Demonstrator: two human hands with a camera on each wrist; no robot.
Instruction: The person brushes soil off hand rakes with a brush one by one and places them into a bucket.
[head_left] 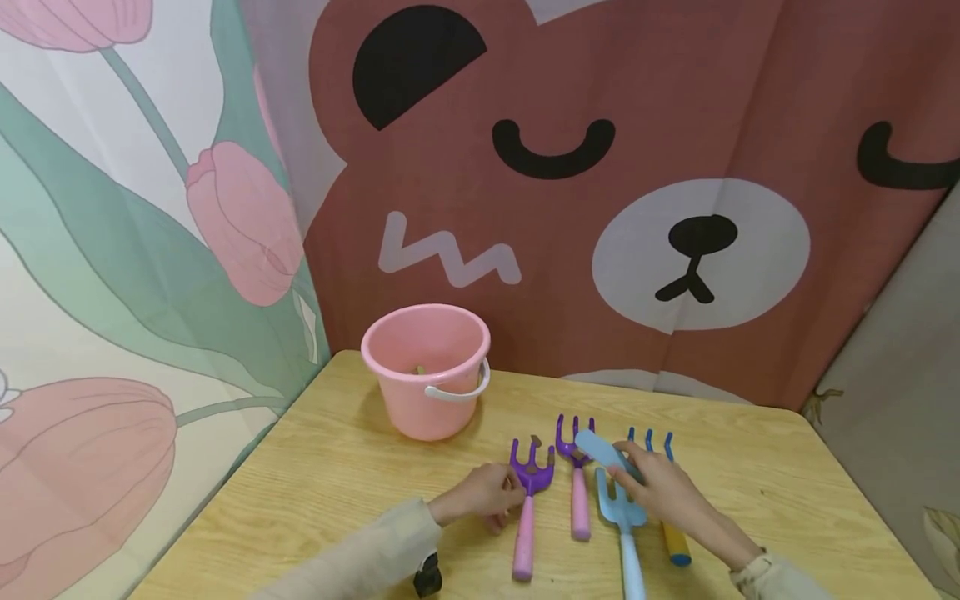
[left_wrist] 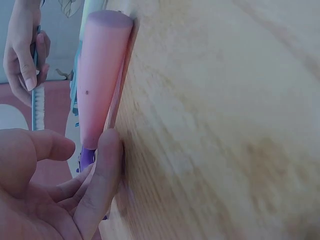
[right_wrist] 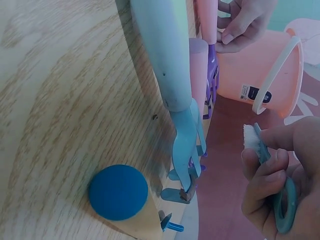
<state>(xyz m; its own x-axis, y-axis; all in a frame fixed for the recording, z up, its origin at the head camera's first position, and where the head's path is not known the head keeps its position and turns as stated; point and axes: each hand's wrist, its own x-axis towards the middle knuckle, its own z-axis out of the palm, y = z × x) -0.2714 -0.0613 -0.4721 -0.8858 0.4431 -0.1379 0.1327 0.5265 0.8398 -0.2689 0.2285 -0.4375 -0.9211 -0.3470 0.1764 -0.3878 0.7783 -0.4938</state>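
My right hand (head_left: pixel 660 483) grips a small light-blue brush (right_wrist: pixel 285 205) with white bristles (right_wrist: pixel 251 140), held above the tools. Beneath it lies a light-blue hand fork (head_left: pixel 621 512), with a brown bit on a tine in the right wrist view. My left hand (head_left: pixel 483 492) is at the neck of a purple hand fork (head_left: pixel 527 533) with a pink handle; its thumb and fingers are apart in the left wrist view, and contact is hard to tell. Brown bits cling to that fork's tines. A second purple hand fork (head_left: pixel 580 504) lies between the hands.
A pink bucket (head_left: pixel 431 408) with a white handle stands at the back left; something small shows inside. A blue-tined rake (head_left: pixel 675 546) with a yellow handle lies under my right wrist. A patterned bear curtain (head_left: pixel 540 317) hangs behind the wooden table (head_left: pixel 315 492).
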